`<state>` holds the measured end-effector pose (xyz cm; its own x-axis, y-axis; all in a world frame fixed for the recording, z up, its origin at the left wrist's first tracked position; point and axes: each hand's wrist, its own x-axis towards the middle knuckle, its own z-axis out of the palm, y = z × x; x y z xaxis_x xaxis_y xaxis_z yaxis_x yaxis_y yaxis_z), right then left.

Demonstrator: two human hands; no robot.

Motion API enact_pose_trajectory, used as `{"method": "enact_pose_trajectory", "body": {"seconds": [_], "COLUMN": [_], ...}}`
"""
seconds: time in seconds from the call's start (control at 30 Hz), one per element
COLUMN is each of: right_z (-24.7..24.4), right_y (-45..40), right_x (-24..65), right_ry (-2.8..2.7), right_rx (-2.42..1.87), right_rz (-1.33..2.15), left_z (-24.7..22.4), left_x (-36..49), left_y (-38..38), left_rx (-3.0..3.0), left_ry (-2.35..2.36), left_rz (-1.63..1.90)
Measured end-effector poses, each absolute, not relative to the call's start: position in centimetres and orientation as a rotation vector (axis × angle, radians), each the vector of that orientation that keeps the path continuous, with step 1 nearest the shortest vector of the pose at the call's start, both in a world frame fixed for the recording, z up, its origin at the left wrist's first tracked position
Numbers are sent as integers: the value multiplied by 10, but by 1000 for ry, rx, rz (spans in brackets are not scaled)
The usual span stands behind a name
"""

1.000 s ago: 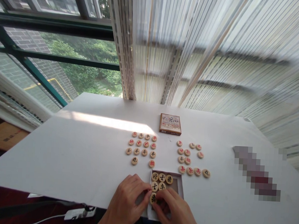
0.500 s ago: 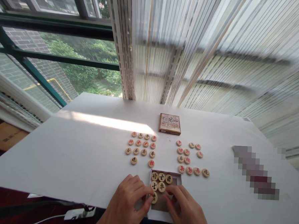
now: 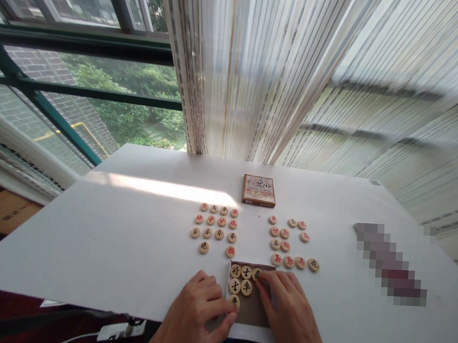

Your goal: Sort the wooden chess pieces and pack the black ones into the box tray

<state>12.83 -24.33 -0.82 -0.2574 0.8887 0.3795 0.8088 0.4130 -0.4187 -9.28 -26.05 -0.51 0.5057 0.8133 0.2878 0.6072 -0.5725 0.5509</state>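
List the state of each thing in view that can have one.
Box tray: open, partly filled.
Six tray pieces: flat, character side up.
Printed box: lying flat, printed face up.
Left table pieces: flat, face up.
Right table pieces: flat, face up.
Curtain: partly drawn.
Power strip: on or off, cannot tell.
Left hand: touching bottom-left tray piece.
Right hand: at top-right tray piece.

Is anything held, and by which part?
Grip unclear: left hand covers the lower right of the nearest boxed piece; right hand covers the right edge of the top-right boxed piece.
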Motion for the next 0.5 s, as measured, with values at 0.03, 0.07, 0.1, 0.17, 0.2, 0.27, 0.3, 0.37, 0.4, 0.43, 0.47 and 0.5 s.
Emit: {"method": "enact_pose_trajectory", "body": {"seconds": [0.03, 0.07, 0.1, 0.17, 0.2, 0.27, 0.3, 0.37, 0.4, 0.43, 0.47, 0.5], "right_z": [-8, -8, -9, -9, -9, -10, -11, -12, -13, -14, -15, -16], "right_y": [-243, -242, -242, -242, -242, -242, -243, -243, -244, -244, -244, -244], "right_x": [128, 128, 128, 128, 128, 128, 129, 131, 132, 133, 135, 136], "right_ry": [-2101, -2093, -2085, -2079, -2077, -2071, -2067, -2060, -2060, -2063, -2065, -2069], "right_rx": [-1434, -1432, -1430, -1425, -1421, -1413, -1409, -1402, -1400, -1399, -1400, -1404], "right_rz": [181, 177, 173, 172, 173, 182, 187, 195, 200, 204, 204, 206], "left_z": [-5, -5, -6, -5, -5, -4, -4, -3, -3, -3, -3, -3], "left_x": [-93, -93, -93, -92, -92, -92, -92, -92, -92, -92, -92, -92], "left_y": [-260, -260, -260, -261, -261, -261, -261, -261, -261, -261, -261, -261], "left_rx": [2373, 2374, 2375, 2376, 2376, 2375, 2374, 2371, 2371, 2372, 2372, 2372], "left_ry": [1178, 1176, 1175, 1175, 1176, 1181, 1184, 1189, 1188, 1184, 1179, 1176], "left_rz": [747, 747, 749, 751, 748, 742, 741, 747, 753, 759, 765, 768]}}
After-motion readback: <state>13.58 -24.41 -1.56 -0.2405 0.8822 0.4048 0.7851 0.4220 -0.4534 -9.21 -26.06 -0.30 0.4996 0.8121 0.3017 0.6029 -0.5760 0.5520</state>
